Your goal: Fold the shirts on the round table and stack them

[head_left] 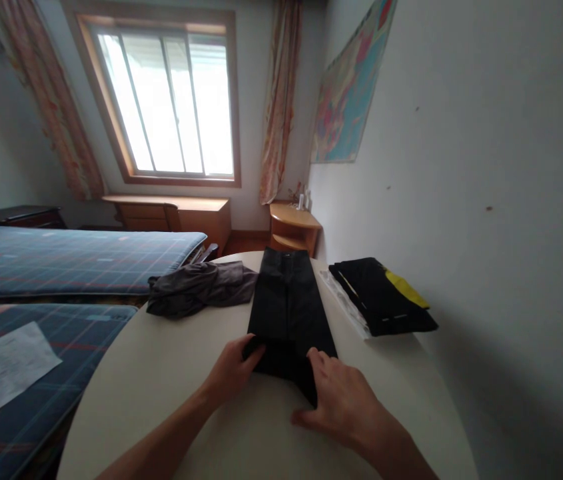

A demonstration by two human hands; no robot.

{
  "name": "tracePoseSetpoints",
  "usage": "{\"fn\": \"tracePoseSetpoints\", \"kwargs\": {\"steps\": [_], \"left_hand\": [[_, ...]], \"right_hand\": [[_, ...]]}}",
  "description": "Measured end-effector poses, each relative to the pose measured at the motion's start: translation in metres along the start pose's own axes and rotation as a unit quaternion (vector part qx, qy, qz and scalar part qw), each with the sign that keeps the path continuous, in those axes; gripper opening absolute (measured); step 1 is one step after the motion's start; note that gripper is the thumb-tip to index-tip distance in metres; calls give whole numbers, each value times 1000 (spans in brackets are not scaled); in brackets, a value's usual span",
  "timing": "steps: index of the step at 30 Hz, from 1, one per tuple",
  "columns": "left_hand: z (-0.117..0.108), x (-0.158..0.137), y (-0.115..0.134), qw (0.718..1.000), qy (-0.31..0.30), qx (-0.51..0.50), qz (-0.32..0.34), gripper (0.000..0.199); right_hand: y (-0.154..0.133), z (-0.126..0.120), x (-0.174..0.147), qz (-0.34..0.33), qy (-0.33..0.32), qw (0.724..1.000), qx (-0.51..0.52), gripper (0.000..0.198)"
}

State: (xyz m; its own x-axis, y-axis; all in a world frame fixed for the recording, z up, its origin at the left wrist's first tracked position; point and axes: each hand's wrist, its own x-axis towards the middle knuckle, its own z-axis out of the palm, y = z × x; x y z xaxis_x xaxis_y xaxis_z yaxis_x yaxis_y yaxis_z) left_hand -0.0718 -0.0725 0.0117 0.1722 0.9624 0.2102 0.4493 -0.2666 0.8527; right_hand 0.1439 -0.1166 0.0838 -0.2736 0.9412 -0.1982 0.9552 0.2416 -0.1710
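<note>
A pair of black trousers (286,293) lies lengthwise on a round, pale table (181,373), with its near end turned back. My left hand (234,370) is closed on the left near edge, thumb on top of the cloth. Over the right near edge, my right hand (344,397) curls its fingers onto the fabric; its thumb is lower down, by a hanging corner. To the left of the trousers sits a crumpled dark grey garment (201,287). On the right is a folded stack of black and yellow clothing (381,293) on something white.
Two blue plaid mattresses (81,260) are to the left, one with a printed sheet of paper (8,373) on it. A white wall (486,167) runs along the right. Beyond the table stand a wooden desk (201,208) and a corner shelf (294,217) beneath the window wall.
</note>
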Motion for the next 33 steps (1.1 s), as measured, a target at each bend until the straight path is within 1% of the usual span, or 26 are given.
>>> {"fn": "tracePoseSetpoints", "kwargs": {"steps": [4,7,9,11,12,14,17,19,20,21,22,24,25,26,28,29,31,33], "left_hand": [[-1,1,-2,1000,14,-7,-12,27],[-3,1,-1,1000,17,-6,-12,26],[-6,1,2,1000,12,-5,-3,24],[-11,1,5,1000,0,-2,7,23],[-14,1,7,1000,-9,2,11,24],[-20,0,9,999,-39,8,18,25],[-30,-4,10,994,-101,-24,19,26],[-33,-6,10,990,-125,-65,17,28],[-33,-6,9,989,-121,-82,15,29],[-33,-5,9,990,-107,-94,12,31],[-33,-4,9,991,-82,-103,9,31],[-30,3,7,993,-19,-117,-1,33],[-29,6,6,991,5,-131,-5,37],[-27,10,5,989,16,-150,-9,45],[-25,17,-1,980,3,-200,-11,67],[-24,19,-5,975,-13,-223,-10,79],[-23,21,-14,971,-38,-237,-12,96],[-23,21,-23,980,-36,-194,-11,101]], "right_hand": [[-2,6,3,10,-3,997,-70,76],[4,1,2,-9,4,998,-66,70],[14,-6,2,-35,22,999,-32,59],[26,-13,3,-76,39,996,27,46],[32,-17,4,-101,36,992,62,40],[43,-23,5,-143,2,981,129,33],[53,-30,5,-167,-75,963,198,33],[56,-33,4,-177,-93,951,235,34],[58,-34,4,-184,-84,946,252,34],[59,-34,6,-189,-58,944,266,34],[60,-34,8,-189,-15,942,276,33],[62,-29,19,-171,99,937,287,30],[63,-25,26,-156,156,931,289,30],[64,-20,34,-142,208,923,290,30],[67,-9,52,-125,281,908,284,32],[69,-2,60,-123,302,903,278,33],[74,8,74,-121,318,904,259,35],[78,15,80,-119,314,914,226,36]]}}
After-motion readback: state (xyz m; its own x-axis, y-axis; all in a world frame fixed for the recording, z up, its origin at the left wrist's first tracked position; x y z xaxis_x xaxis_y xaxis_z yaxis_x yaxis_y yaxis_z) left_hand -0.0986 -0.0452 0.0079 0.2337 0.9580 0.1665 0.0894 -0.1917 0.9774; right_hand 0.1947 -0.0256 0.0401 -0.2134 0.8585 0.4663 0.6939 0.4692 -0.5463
